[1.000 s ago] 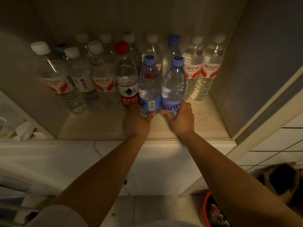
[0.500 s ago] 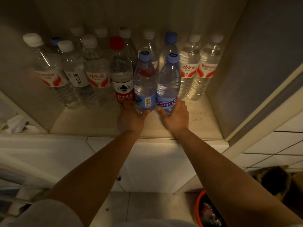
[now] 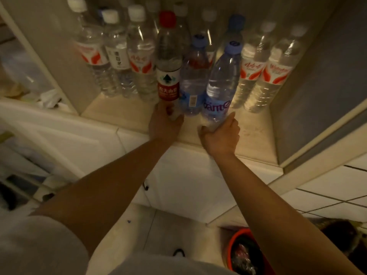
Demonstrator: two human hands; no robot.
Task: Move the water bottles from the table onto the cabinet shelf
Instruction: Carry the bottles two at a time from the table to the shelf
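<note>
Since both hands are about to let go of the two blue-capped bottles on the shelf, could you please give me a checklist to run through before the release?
1. Right-hand bottle upright: not ok, it leans right while the right hand grips its base.
2. Left-hand bottle upright: ok, it looks near vertical; the left hand is at its base.
3. Both bases fully on the cabinet shelf: cannot tell, the hands hide them.
4. Room for the bases: ok, bare shelf shows in front of the row.
5. Neighbour clearance: not ok, the left-hand bottle crowds the red-capped bottle.
6. Caps closed: ok, both blue caps are on.
</note>
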